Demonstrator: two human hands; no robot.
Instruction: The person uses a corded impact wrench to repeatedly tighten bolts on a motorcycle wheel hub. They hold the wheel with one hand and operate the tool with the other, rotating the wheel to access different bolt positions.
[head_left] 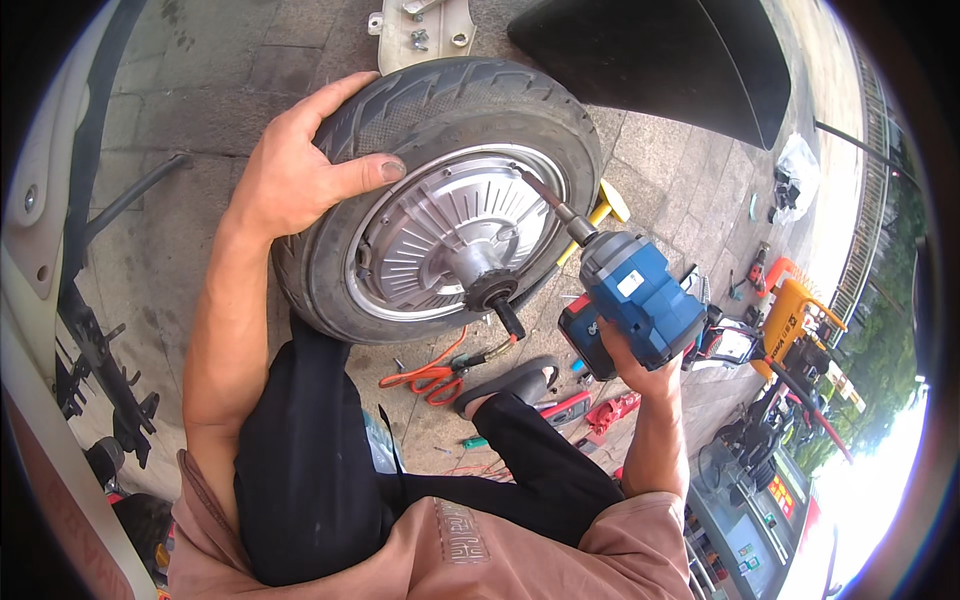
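I have the hub-motor wheel (425,235) tilted in front of me above the stone paving (655,150), just beyond my left knee, its ribbed silver cover (418,240) and black axle end (510,320) facing me. My left hand (300,165) grasps the wheel's tyre at its left upper side, thumb pressed on the sidewall and fingers over the tread. My right hand, (640,365) to the right of the wheel, is wrapped around the grip of a blue cordless impact driver (645,290), whose bit (540,187) reaches the cover's outer edge at the wheel's right upper part; whether it sits in a bolt head I can't tell. Just right of the wheel lies a yellow hammer (612,203), partly behind the driver. On the near side of the wheel are an orange cable (430,378), my dark sandal (520,385) and a red multimeter (568,408). Beyond the wheel lie a cream plate (425,38) with loose bolts on it and, farther right, a big black curved panel (680,60).
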